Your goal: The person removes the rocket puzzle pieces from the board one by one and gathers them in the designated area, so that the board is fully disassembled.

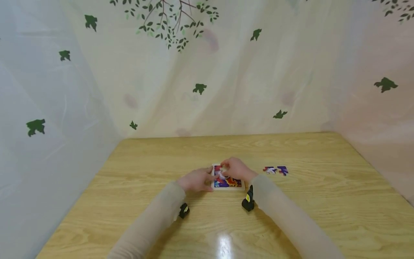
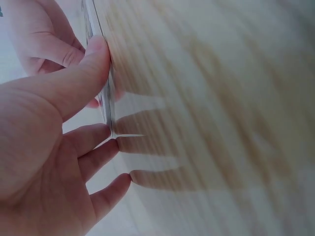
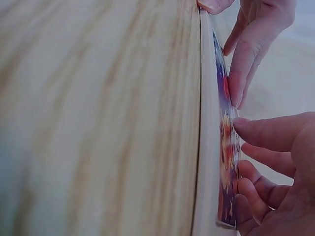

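Spreading across the far side, a pale backdrop [image 1: 161,108] printed with green leaves and branches meets a wood-grained table [image 1: 323,201], over which two light sleeves [image 1: 284,212] reach from the near side. At the table's middle, the person's left hand [image 1: 195,180], its fingers extended rather than clenched, rests against the left side of a white-bordered jigsaw puzzle [image 1: 229,182], the thumb on the border by the near left corner. The right hand [image 1: 237,169] arches over the far right part, its bent thumb and fingers touching the picture; whether they pinch a piece cannot be told. The puzzle lies flat on the table between the hands, its near edge running left to right. From the head camera it looks wider left to right than near to far, so its long axis appears to lie crosswise, though the slanted view shortens its depth; which way the picture's top points is unclear. Black devices [image 1: 248,201] with yellow marks sit at both wrists. To the right of the puzzle, well apart from it, lie two loose purple, red and white pieces [image 1: 283,170], one just beside the other.
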Action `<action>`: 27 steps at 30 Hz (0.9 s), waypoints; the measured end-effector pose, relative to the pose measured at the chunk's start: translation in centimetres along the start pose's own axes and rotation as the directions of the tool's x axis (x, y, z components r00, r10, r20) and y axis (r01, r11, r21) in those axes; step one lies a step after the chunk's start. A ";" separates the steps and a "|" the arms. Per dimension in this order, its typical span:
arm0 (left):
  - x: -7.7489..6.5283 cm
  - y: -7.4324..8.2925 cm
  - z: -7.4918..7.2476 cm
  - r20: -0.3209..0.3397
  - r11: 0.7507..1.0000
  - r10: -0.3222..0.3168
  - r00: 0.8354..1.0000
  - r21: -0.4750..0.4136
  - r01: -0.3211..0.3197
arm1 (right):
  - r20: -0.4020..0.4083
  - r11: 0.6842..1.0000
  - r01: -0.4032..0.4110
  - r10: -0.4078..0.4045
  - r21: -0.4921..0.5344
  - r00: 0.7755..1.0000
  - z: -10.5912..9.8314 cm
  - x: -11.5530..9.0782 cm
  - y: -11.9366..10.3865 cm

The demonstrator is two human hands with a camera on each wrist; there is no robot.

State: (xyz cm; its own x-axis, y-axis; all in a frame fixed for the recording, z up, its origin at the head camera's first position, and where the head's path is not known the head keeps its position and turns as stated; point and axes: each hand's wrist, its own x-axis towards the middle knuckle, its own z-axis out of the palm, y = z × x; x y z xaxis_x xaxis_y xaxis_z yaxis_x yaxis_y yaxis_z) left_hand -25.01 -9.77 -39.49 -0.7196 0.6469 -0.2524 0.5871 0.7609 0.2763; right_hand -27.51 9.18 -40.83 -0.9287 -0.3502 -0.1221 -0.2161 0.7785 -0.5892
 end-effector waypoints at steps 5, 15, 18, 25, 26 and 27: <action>0.2 -0.1 -0.2 -0.010 1.000 0.013 1.000 0.020 -0.012 | -0.012 1.000 0.013 -0.013 -0.020 1.000 -0.3 0.1 -0.1; 0.2 -0.3 0.2 -0.023 1.000 0.007 1.000 0.005 -0.007 | -0.053 0.994 0.063 -0.068 -0.092 0.996 0.0 0.1 -0.3; 0.0 -0.2 0.3 -0.024 1.000 0.013 1.000 0.005 -0.013 | -0.052 0.993 0.060 -0.065 -0.098 0.997 0.3 0.0 -0.3; -0.2 0.0 0.2 -0.031 1.000 0.016 0.999 0.001 -0.016 | -0.040 0.994 0.042 -0.046 -0.101 0.998 0.3 0.1 -0.4; -0.2 0.0 0.2 -0.031 1.000 0.016 0.999 0.001 -0.016 | -0.037 0.994 0.040 -0.044 -0.100 0.998 0.3 0.1 -0.4; -0.3 0.0 0.1 -0.033 1.000 0.016 0.999 -0.001 -0.016 | -0.034 0.994 0.042 -0.046 -0.102 0.998 0.2 0.1 -0.5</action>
State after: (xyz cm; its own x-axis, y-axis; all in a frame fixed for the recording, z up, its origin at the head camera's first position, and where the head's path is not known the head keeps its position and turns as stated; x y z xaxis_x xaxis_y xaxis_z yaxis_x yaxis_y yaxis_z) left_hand -24.77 -9.92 -39.55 -0.7222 0.6567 -0.2172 0.5980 0.7506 0.2812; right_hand -27.48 8.67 -40.74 -0.9276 -0.3675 -0.0673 -0.2848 0.8122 -0.5092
